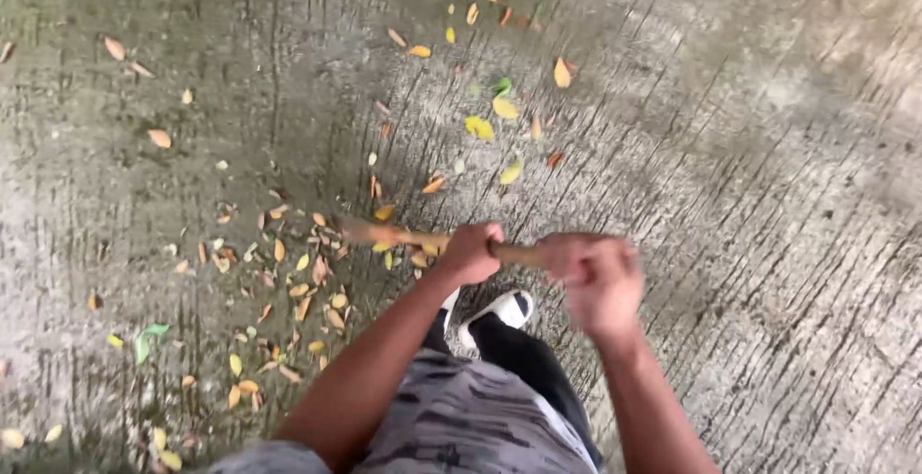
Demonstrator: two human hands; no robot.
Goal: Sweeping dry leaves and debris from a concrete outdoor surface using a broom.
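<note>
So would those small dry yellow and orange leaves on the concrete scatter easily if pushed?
Probably. The small dry yellow and orange leaves look thin and flat, so likely very light. They lie loose on the rough grooved concrete ground, which may snag some. Being dry, they could crumble.

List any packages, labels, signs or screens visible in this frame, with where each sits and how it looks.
None in view: only grooved concrete ground, scattered fallen leaves, a brown stick handle gripped by the left hand and the blurred right hand, and a black-and-white shoe.
</note>
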